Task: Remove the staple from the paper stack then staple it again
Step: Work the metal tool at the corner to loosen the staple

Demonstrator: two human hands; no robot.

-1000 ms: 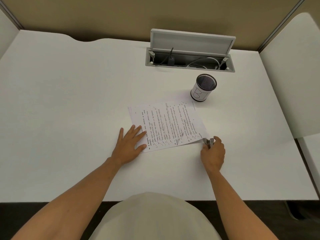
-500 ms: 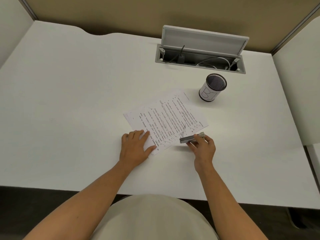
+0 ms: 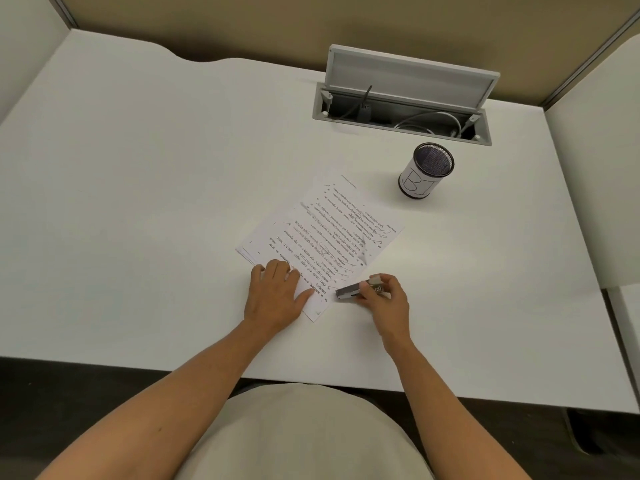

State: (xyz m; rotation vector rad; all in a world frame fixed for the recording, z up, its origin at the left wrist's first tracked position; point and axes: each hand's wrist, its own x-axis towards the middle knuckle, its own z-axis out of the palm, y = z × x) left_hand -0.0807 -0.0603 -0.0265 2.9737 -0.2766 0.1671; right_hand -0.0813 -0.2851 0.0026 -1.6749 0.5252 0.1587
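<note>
My left hand (image 3: 277, 294) lies flat, fingers straight, pressing the near corner of the paper stack (image 3: 322, 242), which sits turned at an angle on the white desk (image 3: 138, 202). My right hand (image 3: 384, 299) grips the stapler (image 3: 356, 291) in curled fingers, its nose pointing left at the stack's near right edge. A mesh cup (image 3: 426, 171) stands beyond the stack.

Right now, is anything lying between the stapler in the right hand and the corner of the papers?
Nothing visible. The stapler, held by the right hand, sits just beside the paper stack; only bare desk lies between. The left hand presses the stack's other side.
</note>
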